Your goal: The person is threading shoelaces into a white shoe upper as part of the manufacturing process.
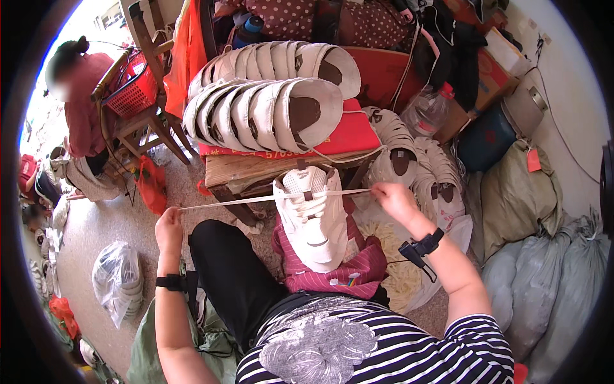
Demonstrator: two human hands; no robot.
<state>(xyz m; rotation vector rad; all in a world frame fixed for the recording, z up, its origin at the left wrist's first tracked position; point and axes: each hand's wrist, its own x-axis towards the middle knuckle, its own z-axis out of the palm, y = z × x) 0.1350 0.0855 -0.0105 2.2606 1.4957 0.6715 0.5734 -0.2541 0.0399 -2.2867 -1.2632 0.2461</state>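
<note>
A white shoe upper rests on a pink striped cloth over my lap, its toe toward me. A flat white shoelace runs through its eyelets and stretches out taut to both sides. My left hand is closed in a pinch on one end, out to the left of my knee. At the right, my right hand pinches the other end, a little higher than the left. Both wrists wear black straps, and a small black device hangs from the right one.
Ahead stands a wooden bench with a red cover, bearing two rows of nested white shoe uppers. More uppers are stacked to its right. Grey sacks line the right side. A bagged stack sits on the left floor; a person sits beyond.
</note>
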